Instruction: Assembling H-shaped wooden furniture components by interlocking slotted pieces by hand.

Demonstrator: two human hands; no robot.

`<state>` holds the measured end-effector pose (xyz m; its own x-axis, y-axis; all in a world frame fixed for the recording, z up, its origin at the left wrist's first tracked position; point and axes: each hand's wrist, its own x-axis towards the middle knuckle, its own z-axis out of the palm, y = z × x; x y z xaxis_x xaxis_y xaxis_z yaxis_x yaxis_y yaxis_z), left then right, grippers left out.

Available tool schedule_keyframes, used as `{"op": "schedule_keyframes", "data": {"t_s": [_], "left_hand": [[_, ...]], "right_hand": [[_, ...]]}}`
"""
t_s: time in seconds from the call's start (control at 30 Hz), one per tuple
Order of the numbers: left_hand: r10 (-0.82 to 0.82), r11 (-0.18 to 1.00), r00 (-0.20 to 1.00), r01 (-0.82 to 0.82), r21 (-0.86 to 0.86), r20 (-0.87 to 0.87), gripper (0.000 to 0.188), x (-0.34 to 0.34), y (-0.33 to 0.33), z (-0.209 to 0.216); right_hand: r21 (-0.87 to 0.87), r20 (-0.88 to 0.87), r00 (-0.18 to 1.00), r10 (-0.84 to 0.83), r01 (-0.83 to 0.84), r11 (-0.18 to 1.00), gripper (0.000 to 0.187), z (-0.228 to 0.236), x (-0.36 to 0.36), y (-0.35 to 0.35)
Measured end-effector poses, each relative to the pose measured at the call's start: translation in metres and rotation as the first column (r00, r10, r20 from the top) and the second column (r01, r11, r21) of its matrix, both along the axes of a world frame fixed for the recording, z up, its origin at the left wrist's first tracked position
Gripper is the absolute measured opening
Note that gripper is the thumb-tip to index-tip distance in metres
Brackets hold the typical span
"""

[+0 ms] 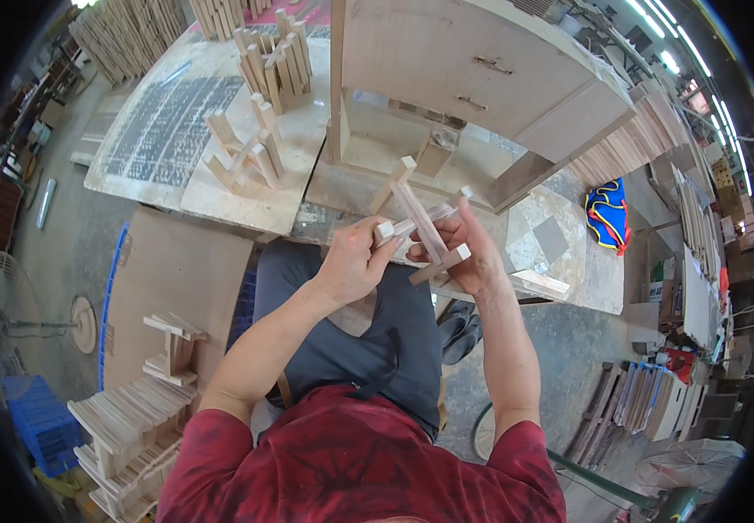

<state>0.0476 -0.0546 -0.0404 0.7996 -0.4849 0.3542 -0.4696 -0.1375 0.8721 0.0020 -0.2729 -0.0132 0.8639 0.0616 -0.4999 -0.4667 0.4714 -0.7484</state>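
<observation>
A crossed wooden-slat assembly (pixel 420 228) is gripped at frame centre by both hands, left hand (pixel 355 261) and right hand (pixel 464 257). Slats could slip or splay if uneven pressure is applied above the desk (pixel 560 261).

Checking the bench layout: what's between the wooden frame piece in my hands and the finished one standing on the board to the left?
In the head view, only bare worktable lies between the held wooden frame and the standing one.

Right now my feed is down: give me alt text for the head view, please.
Seen from above, a seated person's left hand and right hand together hold a small frame of crossed wooden slats over a dusty workbench. Similar slat assemblies stand on the bench.
</observation>
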Motion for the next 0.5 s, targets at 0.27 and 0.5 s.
{"op": "schedule_keyframes", "data": {"t_s": [0.27, 0.5], "left_hand": [[0.038, 0.995, 0.999, -0.038, 0.092, 0.008, 0.018, 0.043, -0.017, -0.007], [0.028, 0.999, 0.999, -0.026, 0.039, -0.043, 0.032, 0.097, -0.058, -0.007]], "right_hand": [[-0.751, 0.486, 0.873, 0.04, 0.393, 0.531, 0.047, 0.0, -0.012, 0.004], [-0.848, 0.526, 0.845, 0.092, 0.515, 0.126, 0.036, 0.004, 0.03, -0.015]]}}
